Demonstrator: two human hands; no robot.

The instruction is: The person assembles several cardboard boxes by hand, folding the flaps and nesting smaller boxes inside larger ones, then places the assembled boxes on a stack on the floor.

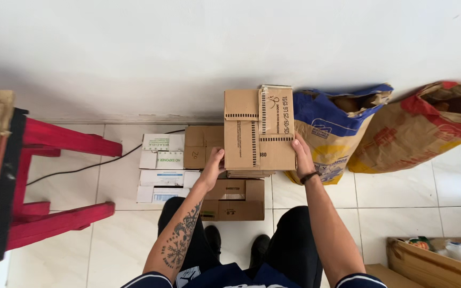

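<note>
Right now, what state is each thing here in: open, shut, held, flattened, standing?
Brown cardboard box: flattened, held up at both sides.
Left hand: gripping the box's left edge.
Right hand: gripping its right edge.
Blue and yellow paper sack: open, leaning against the wall.
White flattened boxes: lying flat on the floor.

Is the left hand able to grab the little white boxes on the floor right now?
Probably not right away. The left hand is gripping one side of the cardboard box, with the right hand on the other. The white boxes lie uncovered on the floor below and to its left, so it would have to let go first.
</note>
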